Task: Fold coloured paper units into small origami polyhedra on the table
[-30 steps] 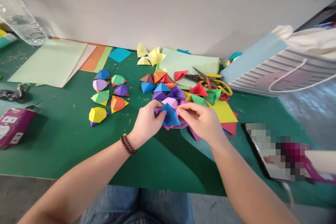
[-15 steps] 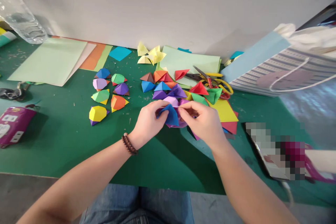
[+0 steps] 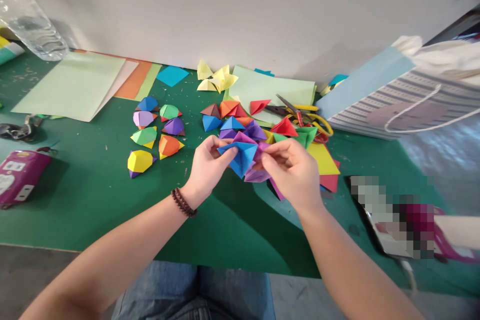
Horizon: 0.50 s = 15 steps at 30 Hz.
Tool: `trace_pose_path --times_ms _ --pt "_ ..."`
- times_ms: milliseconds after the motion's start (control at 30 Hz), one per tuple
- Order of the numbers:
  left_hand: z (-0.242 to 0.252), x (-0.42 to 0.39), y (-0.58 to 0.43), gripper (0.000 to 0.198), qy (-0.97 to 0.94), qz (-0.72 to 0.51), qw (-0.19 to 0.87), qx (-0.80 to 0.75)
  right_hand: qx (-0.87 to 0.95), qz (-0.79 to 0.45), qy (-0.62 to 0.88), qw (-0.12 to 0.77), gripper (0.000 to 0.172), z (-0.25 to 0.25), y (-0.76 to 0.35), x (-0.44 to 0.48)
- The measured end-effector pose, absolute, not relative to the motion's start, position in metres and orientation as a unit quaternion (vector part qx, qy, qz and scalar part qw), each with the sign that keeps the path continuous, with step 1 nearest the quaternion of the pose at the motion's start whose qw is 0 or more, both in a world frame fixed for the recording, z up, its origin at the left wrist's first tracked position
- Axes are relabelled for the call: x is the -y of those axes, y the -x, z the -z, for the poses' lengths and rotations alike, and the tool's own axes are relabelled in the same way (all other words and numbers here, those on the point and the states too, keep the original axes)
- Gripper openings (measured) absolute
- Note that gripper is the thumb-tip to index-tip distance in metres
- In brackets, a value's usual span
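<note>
Blue origami piece [image 3: 240,157] w/ purple folds [image 3: 256,175] pinched betw. fingertips of L hand [image 3: 208,167] & R hand [image 3: 290,175] (inner joins hidden behind fingers, can't make out)

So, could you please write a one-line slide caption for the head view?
Left hand and right hand hold folded blue and purple origami paper above a green mat.

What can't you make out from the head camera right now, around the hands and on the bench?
Head view: the left hand and right hand hide how the blue folded piece meets the purple paper.
Head view: pixelation blurs the item at lower right.
Head view: the top-left edge cuts off the plastic bottle.
Head view: the right edge cuts off the striped paper bag.
Head view: the folded red and green pieces partly hide the scissors.
</note>
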State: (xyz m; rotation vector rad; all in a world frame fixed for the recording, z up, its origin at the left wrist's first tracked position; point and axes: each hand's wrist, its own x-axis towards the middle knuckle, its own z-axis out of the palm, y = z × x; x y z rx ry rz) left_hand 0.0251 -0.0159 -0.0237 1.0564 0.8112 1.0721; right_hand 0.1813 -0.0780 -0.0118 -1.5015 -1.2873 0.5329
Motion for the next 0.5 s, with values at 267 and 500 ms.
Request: trace_pose_path --times_ms 267,500 --pt "0.029 0.015 -0.025 0.016 -0.491 -0.493 0.603 -0.390 0.552 -0.362 0.584 0.472 0.033 0.015 -0.168 0.081" --pt "0.024 0.019 -0.023 0.019 -0.579 -0.471 0.541 -0.388 0.603 -0.262 0.628 0.416 0.032 0.011 -0.173 0.079"
